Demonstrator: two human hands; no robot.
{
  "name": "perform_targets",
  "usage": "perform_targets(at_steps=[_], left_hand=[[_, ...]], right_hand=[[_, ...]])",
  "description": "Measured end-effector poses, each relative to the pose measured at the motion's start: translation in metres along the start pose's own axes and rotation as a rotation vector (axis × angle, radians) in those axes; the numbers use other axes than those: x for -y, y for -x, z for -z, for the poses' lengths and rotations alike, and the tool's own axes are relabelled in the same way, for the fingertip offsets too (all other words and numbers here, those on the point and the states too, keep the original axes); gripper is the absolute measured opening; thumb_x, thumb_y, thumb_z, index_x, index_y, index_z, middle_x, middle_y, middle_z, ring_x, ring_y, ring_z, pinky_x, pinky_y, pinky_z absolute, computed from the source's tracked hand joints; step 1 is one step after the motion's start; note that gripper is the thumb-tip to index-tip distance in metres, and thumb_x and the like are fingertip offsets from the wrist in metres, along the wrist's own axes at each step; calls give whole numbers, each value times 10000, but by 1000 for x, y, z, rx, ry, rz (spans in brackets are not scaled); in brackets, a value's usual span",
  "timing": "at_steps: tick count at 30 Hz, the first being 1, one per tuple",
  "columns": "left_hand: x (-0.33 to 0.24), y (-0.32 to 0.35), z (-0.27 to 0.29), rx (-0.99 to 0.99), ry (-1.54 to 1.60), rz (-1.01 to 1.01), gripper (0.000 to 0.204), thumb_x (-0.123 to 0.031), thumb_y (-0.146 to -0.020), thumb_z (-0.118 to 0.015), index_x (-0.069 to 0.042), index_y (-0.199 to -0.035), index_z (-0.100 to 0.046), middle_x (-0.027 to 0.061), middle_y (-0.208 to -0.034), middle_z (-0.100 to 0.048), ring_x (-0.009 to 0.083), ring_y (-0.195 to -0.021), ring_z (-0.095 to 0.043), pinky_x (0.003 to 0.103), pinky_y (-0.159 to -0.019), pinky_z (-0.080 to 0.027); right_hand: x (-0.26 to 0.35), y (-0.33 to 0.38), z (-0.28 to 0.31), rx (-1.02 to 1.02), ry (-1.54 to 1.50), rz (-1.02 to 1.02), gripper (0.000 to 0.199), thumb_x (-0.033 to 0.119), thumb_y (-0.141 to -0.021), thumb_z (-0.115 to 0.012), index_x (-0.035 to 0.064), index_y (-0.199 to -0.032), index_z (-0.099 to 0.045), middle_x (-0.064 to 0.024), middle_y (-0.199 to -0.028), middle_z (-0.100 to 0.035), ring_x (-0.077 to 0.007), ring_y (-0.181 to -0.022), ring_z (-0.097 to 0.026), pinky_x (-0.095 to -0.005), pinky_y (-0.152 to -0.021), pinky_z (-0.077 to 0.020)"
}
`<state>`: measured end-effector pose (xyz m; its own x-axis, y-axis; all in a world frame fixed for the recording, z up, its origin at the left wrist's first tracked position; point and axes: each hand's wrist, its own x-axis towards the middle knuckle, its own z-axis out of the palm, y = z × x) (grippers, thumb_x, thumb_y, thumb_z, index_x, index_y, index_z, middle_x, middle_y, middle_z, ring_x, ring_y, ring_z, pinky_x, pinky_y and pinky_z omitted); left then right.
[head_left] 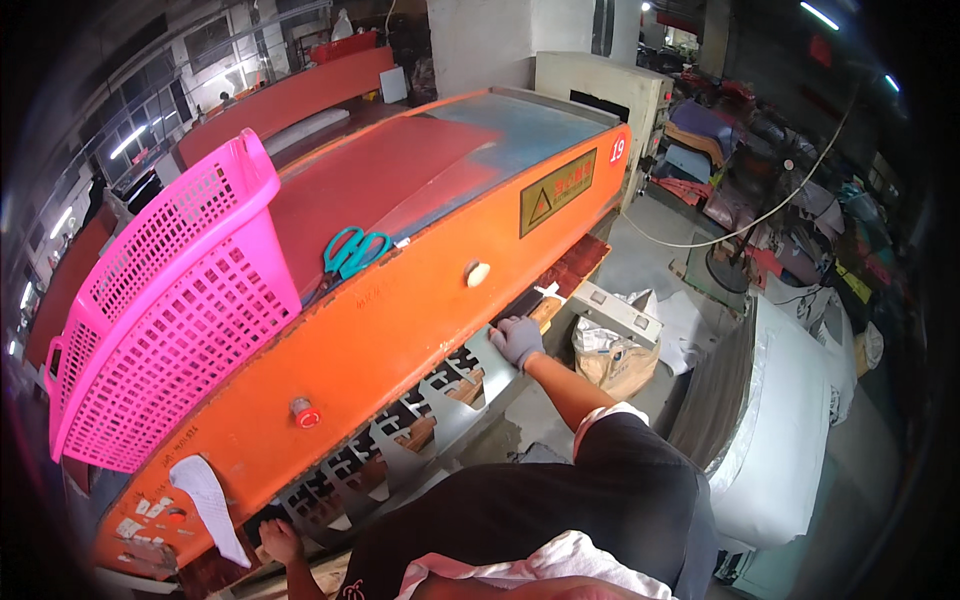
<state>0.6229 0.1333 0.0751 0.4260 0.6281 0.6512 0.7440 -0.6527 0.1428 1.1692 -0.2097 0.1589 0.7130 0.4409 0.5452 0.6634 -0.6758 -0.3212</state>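
A long grey sheet with cut-out openings (398, 462) stretches below the side of the orange machine (400, 300). Dark shapes and bits of brown show through its holes. At the sheet's far right end, my right hand (517, 340), in a grey glove, has its fingers curled over the edge. My left hand (281, 541), bare, is low at the near left end, close under the machine's side. Its fingers are bent and partly hidden against something dark, so what they hold is unclear. A white glove (208, 505) hangs on the machine's side, just above my left hand.
A pink plastic basket (185, 320) and teal-handled scissors (352, 254) rest on the machine. A red button (307, 417) and a pale knob (477, 273) stick out from its side. Right of me stand a paper sack (612, 360) and a tall white-wrapped stack (775, 430).
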Motion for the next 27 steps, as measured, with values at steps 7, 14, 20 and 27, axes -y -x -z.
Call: perform_targets(at_steps=[7, 14, 20, 27], left_hand=[[-2, -9, -12, -49, 35, 28, 306, -221, -866, -479, 33, -699, -507, 240, -793, -524, 422, -817, -504, 491, -737, -401], [-3, -18, -10, 102, 114, 71, 342, -266, -892, -477, 49, -914, -608, 279, -1055, -574, 415, -994, -531, 471, -905, -406], [-12, -41, 21, -158, 35, 17, 268, -241, -818, -588, -26, -663, -552, 197, -843, -594, 369, -797, -554, 450, -721, -455], [-40, -78, 45, -75, 97, 21, 274, -184, -754, -618, -60, -557, -473, 104, -656, -479, 308, -649, -500, 433, -572, -402]], right_hand=[[-11, -3, -15, -89, 24, 37, 357, 393, -806, -517, 86, -691, -655, -125, -724, -605, -319, -766, -566, -421, -735, -419], [-28, -11, -12, 89, 38, 137, 423, 433, -816, -525, 42, -736, -664, -194, -789, -633, -358, -785, -602, -457, -721, -462], [-25, -10, -8, -74, -136, 154, 333, 326, -801, -584, 21, -671, -597, -186, -706, -581, -360, -693, -560, -452, -648, -429], [-41, -25, 0, 142, -278, 45, 281, 292, -848, -576, 13, -877, -587, -133, -802, -606, -278, -764, -582, -374, -722, -447]])
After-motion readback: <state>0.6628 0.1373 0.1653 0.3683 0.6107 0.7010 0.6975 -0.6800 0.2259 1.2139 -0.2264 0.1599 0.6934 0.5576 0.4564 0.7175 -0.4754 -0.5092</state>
